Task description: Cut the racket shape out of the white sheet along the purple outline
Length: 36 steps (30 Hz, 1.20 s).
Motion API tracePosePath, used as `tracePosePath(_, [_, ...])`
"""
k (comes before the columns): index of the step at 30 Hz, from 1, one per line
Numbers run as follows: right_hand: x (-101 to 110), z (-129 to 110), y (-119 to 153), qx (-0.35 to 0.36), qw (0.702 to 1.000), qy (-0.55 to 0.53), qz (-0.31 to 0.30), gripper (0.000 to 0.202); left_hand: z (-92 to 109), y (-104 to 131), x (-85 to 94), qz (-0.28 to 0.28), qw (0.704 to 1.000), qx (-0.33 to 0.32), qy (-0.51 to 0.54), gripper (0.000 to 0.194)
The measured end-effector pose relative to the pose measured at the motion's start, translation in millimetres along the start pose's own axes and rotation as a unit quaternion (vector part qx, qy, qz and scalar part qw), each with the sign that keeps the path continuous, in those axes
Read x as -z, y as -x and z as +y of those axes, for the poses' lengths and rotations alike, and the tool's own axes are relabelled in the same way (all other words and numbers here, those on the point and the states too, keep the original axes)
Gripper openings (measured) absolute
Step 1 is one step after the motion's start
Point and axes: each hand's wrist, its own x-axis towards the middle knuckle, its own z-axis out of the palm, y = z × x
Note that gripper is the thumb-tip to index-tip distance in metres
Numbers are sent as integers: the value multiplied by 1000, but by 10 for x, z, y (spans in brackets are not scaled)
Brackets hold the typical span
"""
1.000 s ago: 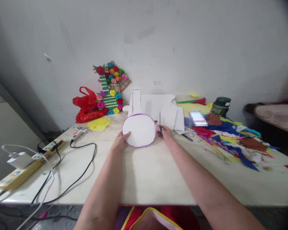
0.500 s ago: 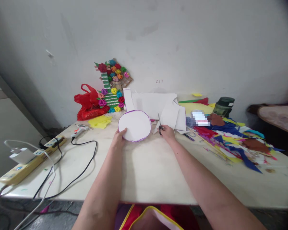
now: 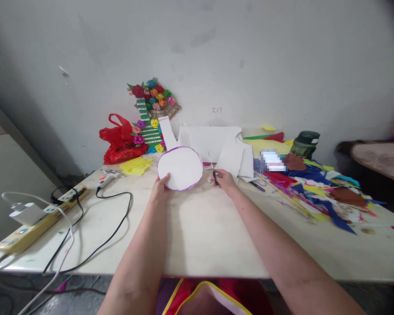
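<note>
My left hand (image 3: 160,184) grips the lower left edge of a white oval paper cutout (image 3: 180,168), thumb on its face. A purple line runs round the cutout's rim, and a white strip (image 3: 167,133) sticks up behind it. In my right hand (image 3: 223,179) is a pair of scissors (image 3: 214,173), held by the dark handles with the blades pointing up and away, apart from the cutout. Larger white paper sheets (image 3: 230,155) lie just beyond the scissors.
Coloured scraps (image 3: 315,188), a phone (image 3: 273,160) and a dark green bottle (image 3: 305,145) occupy the right side. Leftward are a power strip (image 3: 36,229), a black cord (image 3: 124,216), a glue gun (image 3: 107,178) and a red bag (image 3: 118,144). Paper flowers (image 3: 157,96) stand by the wall.
The oval cutout and my left hand have shifted slightly left and up. My right hand has moved a little left with the scissors, which now tilt more to the left.
</note>
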Motion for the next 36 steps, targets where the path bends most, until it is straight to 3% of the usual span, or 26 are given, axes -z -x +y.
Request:
tracePosePath(7, [38,-83,85,-7,995,-32,-93,25,-2,0,-4,-17,1000,6,6,37])
tracePosePath(15, [36,-84,104,23,990,-24,-138,31,0,25,-13,-56,998,20,-9,33])
tracePosePath(29, [75,-87,74,43,991,-14,-127,36,15,53,-31,-70,997,31,-32,36])
tracePosePath(36, [136,25,-39,104,988,48,-102,31,4,25,-2,-95,994,36,-34,41])
